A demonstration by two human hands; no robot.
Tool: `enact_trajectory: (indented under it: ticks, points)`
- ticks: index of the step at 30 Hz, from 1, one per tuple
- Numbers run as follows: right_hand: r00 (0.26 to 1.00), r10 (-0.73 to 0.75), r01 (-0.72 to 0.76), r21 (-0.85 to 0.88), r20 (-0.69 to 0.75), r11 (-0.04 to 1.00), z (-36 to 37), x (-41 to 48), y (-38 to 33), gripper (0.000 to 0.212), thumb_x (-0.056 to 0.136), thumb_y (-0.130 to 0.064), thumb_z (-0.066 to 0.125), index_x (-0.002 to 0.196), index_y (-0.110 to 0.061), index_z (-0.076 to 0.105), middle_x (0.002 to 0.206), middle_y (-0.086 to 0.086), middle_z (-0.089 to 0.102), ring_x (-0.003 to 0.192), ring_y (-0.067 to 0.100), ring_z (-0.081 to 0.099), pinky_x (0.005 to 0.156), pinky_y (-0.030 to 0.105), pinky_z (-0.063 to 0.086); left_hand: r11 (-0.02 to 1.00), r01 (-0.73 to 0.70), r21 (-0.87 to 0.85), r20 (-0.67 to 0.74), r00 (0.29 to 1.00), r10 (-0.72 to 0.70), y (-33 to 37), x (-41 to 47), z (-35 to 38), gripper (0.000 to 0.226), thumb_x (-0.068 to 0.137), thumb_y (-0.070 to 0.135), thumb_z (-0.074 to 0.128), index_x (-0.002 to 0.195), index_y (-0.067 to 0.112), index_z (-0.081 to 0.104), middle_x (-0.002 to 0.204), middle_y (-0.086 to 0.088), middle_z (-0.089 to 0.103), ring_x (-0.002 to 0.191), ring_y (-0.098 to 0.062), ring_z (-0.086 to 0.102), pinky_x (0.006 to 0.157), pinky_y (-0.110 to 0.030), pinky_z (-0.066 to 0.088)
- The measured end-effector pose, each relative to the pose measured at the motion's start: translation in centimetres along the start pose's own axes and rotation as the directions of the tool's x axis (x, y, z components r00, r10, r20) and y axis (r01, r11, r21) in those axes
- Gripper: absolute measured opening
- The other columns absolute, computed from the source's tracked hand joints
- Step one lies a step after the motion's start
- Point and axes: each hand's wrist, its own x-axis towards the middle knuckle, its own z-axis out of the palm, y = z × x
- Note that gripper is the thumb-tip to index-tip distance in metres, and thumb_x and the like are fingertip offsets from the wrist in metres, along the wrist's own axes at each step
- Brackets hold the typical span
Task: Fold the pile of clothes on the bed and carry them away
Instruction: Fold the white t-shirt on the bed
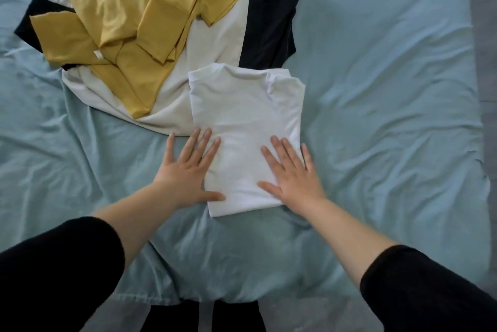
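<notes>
White folded shirt (246, 119) lies on blue sheet (382, 95), flat-fingered left hand (188, 173) and right hand (293, 178) pressing its side edges.

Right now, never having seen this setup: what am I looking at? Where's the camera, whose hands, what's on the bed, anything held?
No machine here: a person works with bare hands. The single picture comes from a camera worn on their head, looking forward and down. The left hand and right hand lie flat, fingers straight, on the two sides of a folded white shirt. They press it; nothing is gripped. It sits on a pale blue bed sheet. Behind it lies the unfolded pile: a yellow shirt over a cream garment and a black garment.
</notes>
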Motion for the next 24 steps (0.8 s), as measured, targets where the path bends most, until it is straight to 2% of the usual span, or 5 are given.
enact_trajectory:
  ticks: [4, 8, 11, 15, 24]
  points:
    - [0.910, 0.402, -0.279, 0.574, -0.097, 0.769, -1.6, 0.4, 0.3, 0.072, 0.086, -0.042, 0.067, 0.145, -0.013, 0.040, 0.149, 0.014, 0.039, 0.135, 0.022, 0.037, 0.111, 0.036, 0.028, 0.793, 0.121, -0.598, -0.161, 0.950, -0.267, 1.8, -0.9, -1.4, 0.116, 0.067, 0.079, 0.059, 0.150, 0.039, -0.010, 0.160, 0.004, 0.001, 0.146, -0.020, 0.007, 0.119, -0.046, 0.013]
    - [0.586, 0.758, -0.543, 0.833, 0.285, 0.107, -3.0, 3.4, 1.3, 0.029, 0.082, -0.040, 0.070, 0.096, -0.017, 0.060, 0.091, -0.001, 0.066, 0.084, 0.019, 0.061, 0.070, 0.029, 0.047, -0.168, 0.195, -0.966, 0.256, 0.799, -0.544, 4.3, 1.5, -2.5, 0.062, 0.081, 0.046, 0.072, 0.124, 0.013, 0.042, 0.114, 0.001, 0.061, 0.108, -0.021, 0.060, 0.087, -0.039, 0.051]
    - [0.606, 0.665, -0.587, 0.810, 0.435, 0.005, -4.2, 5.9, 2.6, 0.032, 0.083, -0.047, 0.068, 0.074, -0.019, 0.056, 0.066, -0.004, 0.057, 0.059, 0.013, 0.052, 0.050, 0.023, 0.037, -0.187, 0.174, -0.967, 0.252, 0.769, -0.587, 5.9, 3.1, -3.3, 0.027, 0.092, 0.041, 0.058, 0.109, 0.022, 0.048, 0.093, 0.017, 0.056, 0.098, -0.018, 0.059, 0.076, -0.030, 0.042]
    - [0.714, 0.432, -0.519, 0.831, 0.551, -0.201, -4.8, 6.6, 2.3, 0.020, 0.090, -0.036, 0.063, 0.091, -0.016, 0.063, 0.089, 0.003, 0.070, 0.081, 0.021, 0.066, 0.070, 0.030, 0.055, -0.167, 0.060, -0.984, 0.149, 0.787, -0.598, 7.6, 2.9, -6.1, 0.014, 0.099, 0.036, 0.044, 0.109, 0.040, 0.053, 0.095, 0.029, 0.061, 0.094, 0.005, 0.059, 0.069, -0.013, 0.040]
    - [0.667, 0.745, -0.224, 0.948, -0.020, 0.226, -10.5, 1.7, 9.7, 0.035, 0.098, -0.023, 0.053, 0.065, -0.022, 0.040, 0.050, -0.022, 0.050, 0.046, -0.007, 0.041, 0.050, 0.012, 0.033, -0.044, -0.093, -0.995, -0.075, 0.944, -0.320, 12.5, 5.0, -16.0, 0.022, 0.101, 0.039, 0.043, 0.116, 0.045, 0.058, 0.103, 0.033, 0.065, 0.092, 0.015, 0.060, 0.071, -0.010, 0.047]
